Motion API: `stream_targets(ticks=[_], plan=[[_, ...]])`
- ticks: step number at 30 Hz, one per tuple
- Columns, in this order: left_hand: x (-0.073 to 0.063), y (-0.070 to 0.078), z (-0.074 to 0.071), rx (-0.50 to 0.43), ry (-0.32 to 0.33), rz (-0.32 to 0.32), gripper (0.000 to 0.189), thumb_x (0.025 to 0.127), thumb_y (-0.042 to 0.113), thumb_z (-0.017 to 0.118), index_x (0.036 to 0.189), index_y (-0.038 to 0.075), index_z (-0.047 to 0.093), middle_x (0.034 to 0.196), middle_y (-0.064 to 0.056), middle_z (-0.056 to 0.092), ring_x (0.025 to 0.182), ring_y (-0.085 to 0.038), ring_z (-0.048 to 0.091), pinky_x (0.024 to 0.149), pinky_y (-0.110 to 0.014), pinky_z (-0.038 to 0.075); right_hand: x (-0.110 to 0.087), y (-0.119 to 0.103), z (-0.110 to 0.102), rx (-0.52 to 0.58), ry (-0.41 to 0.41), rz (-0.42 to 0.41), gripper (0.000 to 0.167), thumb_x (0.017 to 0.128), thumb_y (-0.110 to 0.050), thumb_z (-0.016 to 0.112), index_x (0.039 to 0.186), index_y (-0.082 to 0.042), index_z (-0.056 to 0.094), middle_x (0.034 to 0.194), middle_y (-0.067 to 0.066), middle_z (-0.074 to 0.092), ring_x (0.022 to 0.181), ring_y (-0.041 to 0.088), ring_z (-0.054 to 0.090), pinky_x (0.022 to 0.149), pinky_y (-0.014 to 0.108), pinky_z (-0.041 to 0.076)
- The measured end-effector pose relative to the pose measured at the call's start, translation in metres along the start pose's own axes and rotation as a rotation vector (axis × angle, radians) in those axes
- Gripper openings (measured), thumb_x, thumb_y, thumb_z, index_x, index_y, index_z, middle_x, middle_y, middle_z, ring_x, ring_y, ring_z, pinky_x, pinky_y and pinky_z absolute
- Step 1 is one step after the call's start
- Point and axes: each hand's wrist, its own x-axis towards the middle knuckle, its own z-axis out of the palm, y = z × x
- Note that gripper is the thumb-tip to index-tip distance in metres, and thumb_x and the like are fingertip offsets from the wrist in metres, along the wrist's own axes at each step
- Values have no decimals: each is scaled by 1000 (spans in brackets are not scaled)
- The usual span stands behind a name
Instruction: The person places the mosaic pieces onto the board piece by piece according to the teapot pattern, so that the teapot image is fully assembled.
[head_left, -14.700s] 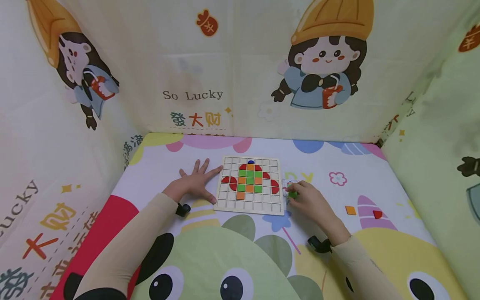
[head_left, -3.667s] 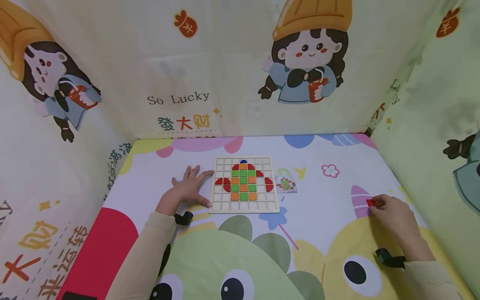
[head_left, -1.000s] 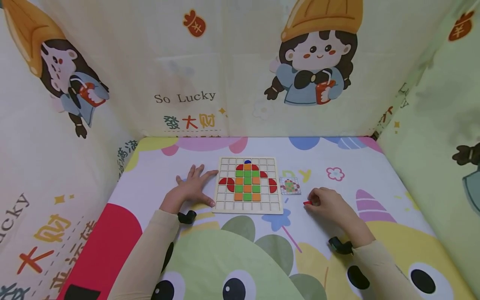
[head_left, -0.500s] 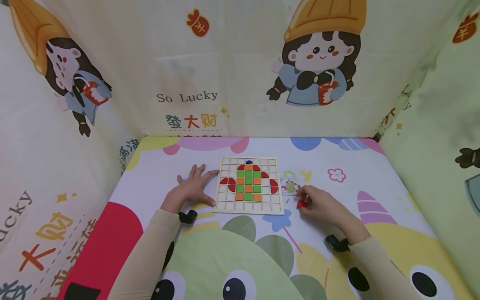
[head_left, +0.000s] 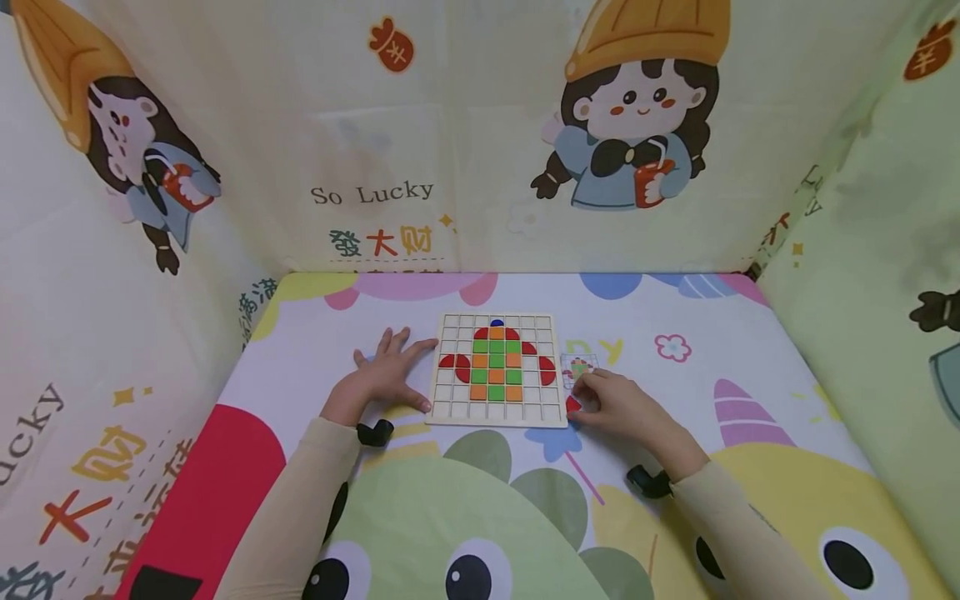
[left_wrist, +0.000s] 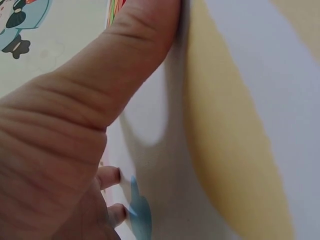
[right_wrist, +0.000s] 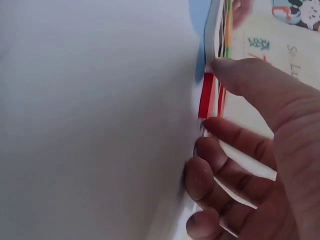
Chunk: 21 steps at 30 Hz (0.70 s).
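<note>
A wooden grid board (head_left: 447, 410) lies flat on the table, with green, orange, red and blue tiles (head_left: 497, 361) set in its squares. At its left edge my left hand (head_left: 382, 379) rests with spread fingers, thumb and index fingertips at the frame. Just beyond the board's lower right side, my right hand (head_left: 626, 412) pinches a red tile (head_left: 573, 404) with a rounded edge. The right wrist view shows that red tile (right_wrist: 206, 95) edge-on between thumb and finger. My left thumb (left_wrist: 125, 55) fills much of the left wrist view.
A small pattern card (head_left: 580, 367) lies to the right of the board, partly covered by my right hand. The table has a cartoon-printed cloth (head_left: 525, 533). Printed fabric walls (head_left: 480, 150) stand at the back and both sides.
The loose orange tile is gone from the right side, and the board's lowest row has gained green and orange tiles. My right hand has carried the red tile leftward to the board.
</note>
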Motion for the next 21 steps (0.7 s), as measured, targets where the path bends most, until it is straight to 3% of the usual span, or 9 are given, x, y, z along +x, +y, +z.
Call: stream_targets(ticks=[8,13,18,21], plan=[[0,0,1,-2,6,-4,121,65,63,91,163,37,26,173,-20,2,157,-52,-8,102,-93,-1,3,-8,-1,-49,-54,-36,17,87,-18,84,97,-21,71,95,-2,56,79,13,51,68,26,45],[1,1,2,-10,6,7,121,64,64,91,163,37,26,174,-20,1,157,-52,-9,102,-92,-2,-4,-1,-3,-47,-60,-107,24,82,-3,81,99,-16,70,101,0,60,89,16,54,77,31,52],[0,0,1,-8,-1,2,121,65,63,91,164,36,26,173,-20,1,157,-52,-9,102,-92,-2,-12,3,-3,-41,10,-4,38,82,-20,87,112,-12,66,102,3,63,88,17,55,80,37,54],[-1,0,1,-12,1,-2,121,65,63,91,164,36,26,173,-20,1,157,-52,-9,102,-92,-2,-14,1,-3,-42,16,60,33,83,-26,87,106,-13,68,97,1,62,84,16,54,78,35,52]])
